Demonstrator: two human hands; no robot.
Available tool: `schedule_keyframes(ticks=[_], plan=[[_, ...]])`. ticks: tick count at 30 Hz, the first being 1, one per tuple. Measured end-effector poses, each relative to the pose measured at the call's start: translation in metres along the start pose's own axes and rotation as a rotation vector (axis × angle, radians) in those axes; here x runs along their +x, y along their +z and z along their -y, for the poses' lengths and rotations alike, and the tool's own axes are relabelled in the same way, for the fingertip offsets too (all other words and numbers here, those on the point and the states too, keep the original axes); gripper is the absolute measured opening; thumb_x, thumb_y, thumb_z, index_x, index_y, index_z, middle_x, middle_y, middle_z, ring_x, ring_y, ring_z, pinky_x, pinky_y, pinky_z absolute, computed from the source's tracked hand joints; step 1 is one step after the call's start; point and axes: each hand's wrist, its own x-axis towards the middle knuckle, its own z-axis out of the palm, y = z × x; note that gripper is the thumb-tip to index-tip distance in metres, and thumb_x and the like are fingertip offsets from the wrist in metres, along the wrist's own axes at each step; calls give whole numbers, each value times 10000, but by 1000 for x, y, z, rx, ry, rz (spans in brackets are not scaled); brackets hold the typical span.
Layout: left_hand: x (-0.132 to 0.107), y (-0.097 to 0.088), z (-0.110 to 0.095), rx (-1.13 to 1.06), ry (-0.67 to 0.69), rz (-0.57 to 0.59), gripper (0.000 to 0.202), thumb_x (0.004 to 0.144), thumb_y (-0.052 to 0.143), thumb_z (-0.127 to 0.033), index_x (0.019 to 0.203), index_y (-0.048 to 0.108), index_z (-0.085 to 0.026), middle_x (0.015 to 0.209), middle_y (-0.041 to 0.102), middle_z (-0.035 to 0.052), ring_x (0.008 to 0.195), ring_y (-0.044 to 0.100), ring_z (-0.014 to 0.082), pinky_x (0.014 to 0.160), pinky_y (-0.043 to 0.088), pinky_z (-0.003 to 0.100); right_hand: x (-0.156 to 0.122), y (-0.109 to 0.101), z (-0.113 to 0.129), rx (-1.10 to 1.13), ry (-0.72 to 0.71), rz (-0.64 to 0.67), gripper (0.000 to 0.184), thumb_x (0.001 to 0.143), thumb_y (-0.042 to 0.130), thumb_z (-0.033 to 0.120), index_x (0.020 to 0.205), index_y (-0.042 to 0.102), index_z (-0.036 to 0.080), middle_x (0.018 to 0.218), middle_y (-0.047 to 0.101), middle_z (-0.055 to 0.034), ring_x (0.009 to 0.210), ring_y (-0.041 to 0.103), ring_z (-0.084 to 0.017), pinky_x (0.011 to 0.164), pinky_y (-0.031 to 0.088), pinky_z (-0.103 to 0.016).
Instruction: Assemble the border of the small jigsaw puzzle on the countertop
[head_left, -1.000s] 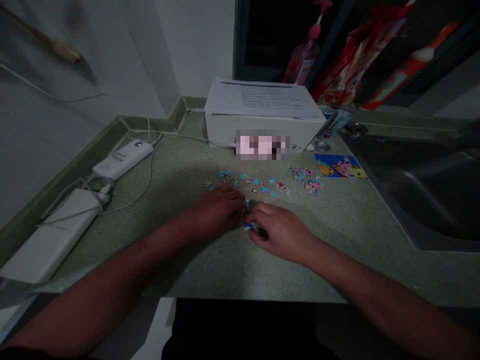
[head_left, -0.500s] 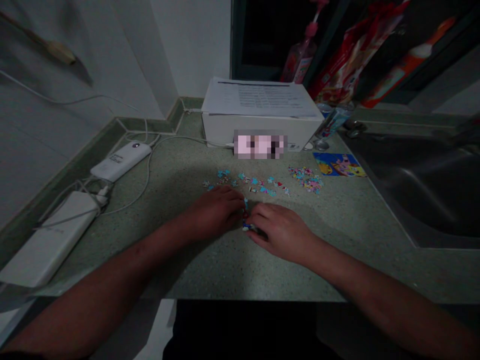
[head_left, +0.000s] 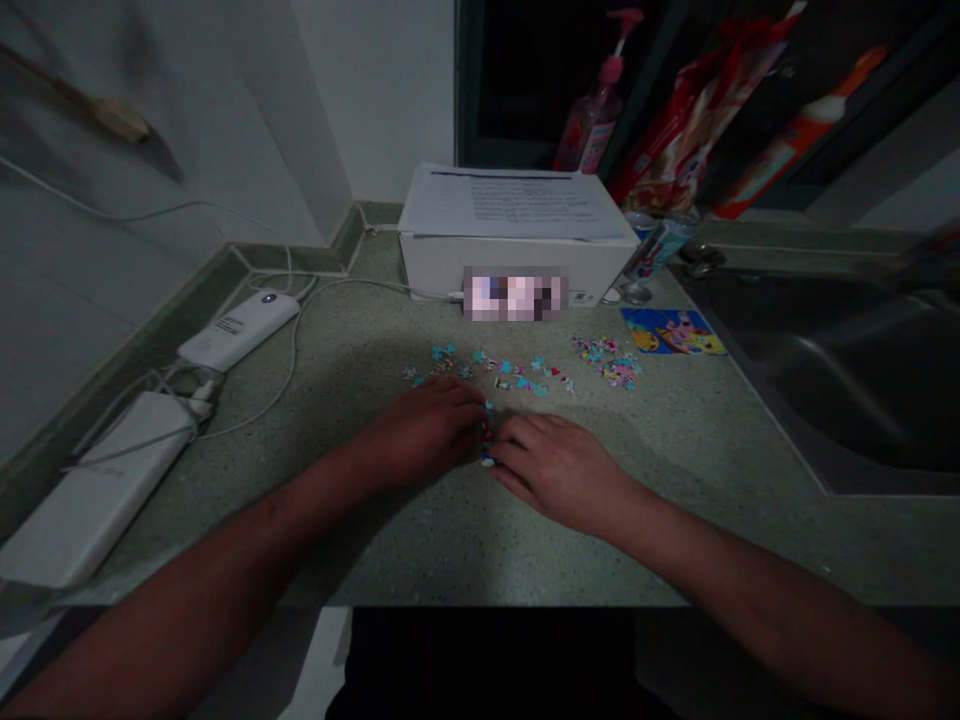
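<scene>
My left hand point(head_left: 427, 432) and my right hand point(head_left: 559, 470) rest on the speckled green counter point(head_left: 450, 540), fingertips meeting over a small joined cluster of jigsaw pieces point(head_left: 487, 436). Both hands have their fingers curled and pinched on those pieces, which are mostly hidden under them. Beyond the hands lies a scattered row of loose blue and red puzzle pieces point(head_left: 499, 366). A second little heap of pieces point(head_left: 609, 360) sits to the right, next to a colourful cartoon picture card point(head_left: 673, 331).
A white box topped with printed sheets point(head_left: 517, 235) stands at the back. Two white power banks point(head_left: 238, 330) point(head_left: 97, 485) with cables lie at the left wall. A steel sink point(head_left: 840, 370) fills the right. Bottles and bags point(head_left: 600, 110) stand on the rear ledge.
The hands stay together on the puzzle cluster; my right hand has slid slightly left, covering more of the pieces. The view shifted a little.
</scene>
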Motion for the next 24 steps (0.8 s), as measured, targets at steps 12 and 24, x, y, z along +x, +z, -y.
schedule_keyframes(ticks=[12,24], plan=[[1,-1,0,5,4,9,145,1049,625,-208,1088,764,-198,1155,771,98,1097,680,271,1002,541,453,1,0,1,-59,-20,-6,161,1064,691,315,1032,773,180,980,713,-74,930,655,-235,829,542,-377],[1,-1,-1,-28,-3,1,147,1053,619,-218,1059,766,-212,1119,766,99,1074,681,275,990,546,472,1,2,1,-71,-10,-33,169,1077,657,290,1002,761,180,960,711,-71,907,654,-226,819,537,-370]])
